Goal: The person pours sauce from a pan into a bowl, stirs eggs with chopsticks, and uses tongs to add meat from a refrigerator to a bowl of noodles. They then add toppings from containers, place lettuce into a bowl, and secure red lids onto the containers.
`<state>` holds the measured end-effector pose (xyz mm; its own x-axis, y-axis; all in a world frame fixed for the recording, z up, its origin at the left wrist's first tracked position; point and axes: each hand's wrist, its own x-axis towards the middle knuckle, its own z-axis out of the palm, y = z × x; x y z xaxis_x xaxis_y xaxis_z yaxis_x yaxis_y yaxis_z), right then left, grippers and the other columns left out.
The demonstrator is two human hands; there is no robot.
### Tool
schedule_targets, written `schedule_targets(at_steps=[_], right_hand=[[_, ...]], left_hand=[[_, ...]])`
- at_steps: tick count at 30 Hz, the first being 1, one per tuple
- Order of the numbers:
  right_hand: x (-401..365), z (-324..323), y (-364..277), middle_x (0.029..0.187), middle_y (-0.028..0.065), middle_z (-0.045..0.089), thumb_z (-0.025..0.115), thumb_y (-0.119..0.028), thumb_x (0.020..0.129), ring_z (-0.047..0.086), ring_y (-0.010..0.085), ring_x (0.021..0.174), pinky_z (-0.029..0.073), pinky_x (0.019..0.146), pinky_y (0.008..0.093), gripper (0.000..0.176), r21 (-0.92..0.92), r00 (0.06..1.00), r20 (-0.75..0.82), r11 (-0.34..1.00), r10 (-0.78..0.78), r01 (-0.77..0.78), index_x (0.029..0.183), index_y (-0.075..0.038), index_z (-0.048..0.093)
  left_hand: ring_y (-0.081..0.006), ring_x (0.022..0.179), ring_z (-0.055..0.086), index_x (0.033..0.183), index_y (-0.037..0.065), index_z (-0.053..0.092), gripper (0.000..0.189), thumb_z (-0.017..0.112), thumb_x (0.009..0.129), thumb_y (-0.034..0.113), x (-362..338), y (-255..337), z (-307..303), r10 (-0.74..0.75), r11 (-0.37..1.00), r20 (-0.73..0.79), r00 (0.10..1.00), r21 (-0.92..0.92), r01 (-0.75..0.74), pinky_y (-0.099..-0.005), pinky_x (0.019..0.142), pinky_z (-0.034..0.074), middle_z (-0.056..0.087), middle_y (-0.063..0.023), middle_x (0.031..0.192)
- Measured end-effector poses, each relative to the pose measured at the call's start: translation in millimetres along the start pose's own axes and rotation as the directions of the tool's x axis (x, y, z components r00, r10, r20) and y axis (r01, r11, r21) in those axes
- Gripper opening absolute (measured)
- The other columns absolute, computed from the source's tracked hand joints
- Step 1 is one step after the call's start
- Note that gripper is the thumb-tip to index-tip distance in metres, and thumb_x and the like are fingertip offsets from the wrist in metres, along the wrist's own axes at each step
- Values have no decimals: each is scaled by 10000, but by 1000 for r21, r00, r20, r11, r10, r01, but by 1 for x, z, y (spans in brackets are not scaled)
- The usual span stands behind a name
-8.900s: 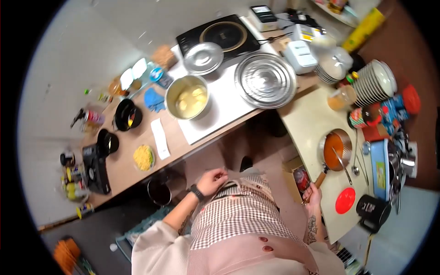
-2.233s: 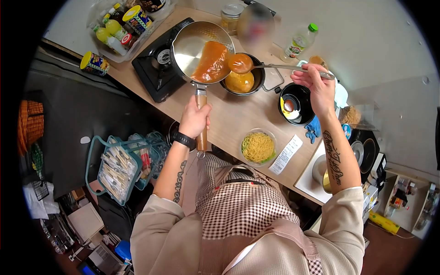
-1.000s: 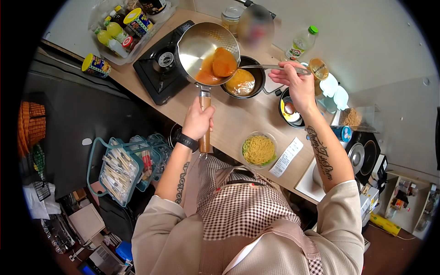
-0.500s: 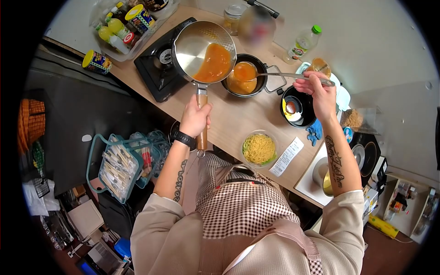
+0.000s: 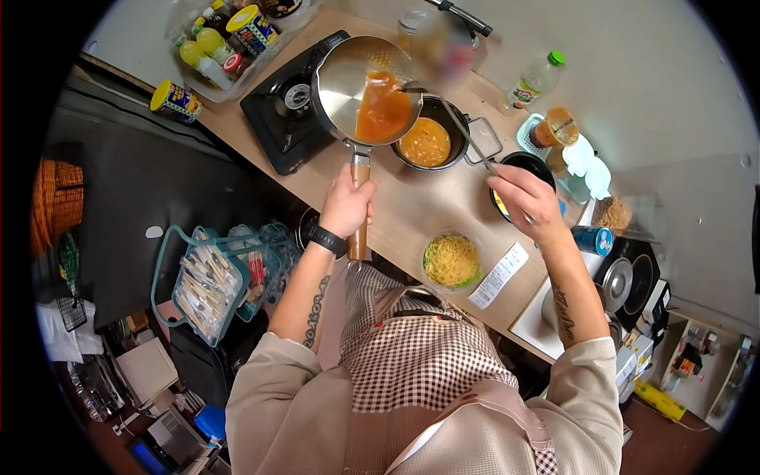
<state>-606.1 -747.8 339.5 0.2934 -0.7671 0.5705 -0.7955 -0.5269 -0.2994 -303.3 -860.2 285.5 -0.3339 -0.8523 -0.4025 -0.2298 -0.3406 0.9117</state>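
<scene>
Far left edge of the wooden worktop [image 5: 412, 214]: a yellow-lidded printed can [image 5: 176, 99], lettering too blurred to read. Next along, a black portable gas stove [image 5: 293, 99].

Over the stove's right side is the round steel saucepan [image 5: 344, 83], held up off the surface and tipped hard toward the black bowl of orange sauce [image 5: 427, 142] below its lip. Thick orange sauce [image 5: 381, 111] slides down the pan's inside.

The left hand [image 5: 346, 206] is wrapped tight round the wooden handle [image 5: 360, 237], fist fully closed, thumb on top. That's prob. the only sane place to take it: steel body likely hot, load sloshy, weight well out in front of the wrist.

Near the front edge sits a clear bowl of yellow noodles [image 5: 453, 261], with a white paper slip [image 5: 499, 275] just beside it – print too small to read.

The right hand [image 5: 526, 202] has its fingers pinched closed on the end of a long thin metal spoon [image 5: 463, 136]. It's stiff, light and smooth – its far end reaches the pan's rim, in the sauce.
</scene>
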Motion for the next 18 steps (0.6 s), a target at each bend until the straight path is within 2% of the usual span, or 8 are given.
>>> schedule_targets(at_steps=[2,5,6,9,10,13,14,18], right_hand=[[22,10,-2,1052,131,697,682,13,825,692,293,876,578,739,355,260,-3,1000,25,1000,7,-7,1072,-68,679],[43,33,-3,1062,142,692,667,-3,860,682,323,883,574,752,357,253,163,976,12,963,216,-215,1107,-59,659],[46,37,-2,1042,150,706,618,-50,933,703,286,883,574,763,343,200,167,950,44,935,309,-312,1130,-40,650],[44,57,7,1010,143,726,571,-98,982,720,211,885,577,787,326,207,543,747,49,610,663,-577,1158,-11,636],[45,60,13,978,168,729,526,-139,1019,720,191,895,586,811,314,243,658,682,57,486,729,-575,1147,47,615],[53,51,19,976,200,716,520,-139,1023,724,237,902,597,821,329,254,814,541,119,230,832,-533,1112,85,603],[54,47,19,968,230,704,507,-145,1031,723,272,906,604,820,341,268,828,545,117,222,830,-515,1099,100,590],[59,26,17,976,241,696,492,-148,1035,723,287,897,608,814,352,277,822,505,125,196,854,-535,1108,104,580]], left_hand=[[-123,463,544,974,4,445,187,594,914,101,0,0,2,14,1000,18,1000,-10,-14,-292,400,468,547,-50,644],[-125,460,547,970,3,443,188,592,919,105,-1,2,6,22,1000,31,999,6,-22,-289,400,466,545,-51,633],[-125,459,547,970,3,442,189,591,920,107,-1,3,7,21,1000,30,999,21,-21,-289,401,465,545,-52,632],[-128,459,549,968,3,440,193,593,923,112,0,-2,6,26,999,33,999,17,-27,-291,404,468,546,-55,631],[-129,459,550,967,2,440,195,594,924,114,0,-4,6,30,1000,37,999,7,-30,-293,405,469,546,-57,630],[-132,460,553,972,1,443,200,596,923,121,1,-4,5,34,999,37,999,13,-34,-296,406,470,551,-59,632],[-132,460,553,978,-1,446,202,597,922,123,1,-2,5,32,999,34,999,21,-32,-296,406,470,551,-59,630],[-132,462,554,1005,-6,458,211,598,920,125,2,-2,3,31,999,29,999,41,-32,-296,408,471,552,-57,632]])
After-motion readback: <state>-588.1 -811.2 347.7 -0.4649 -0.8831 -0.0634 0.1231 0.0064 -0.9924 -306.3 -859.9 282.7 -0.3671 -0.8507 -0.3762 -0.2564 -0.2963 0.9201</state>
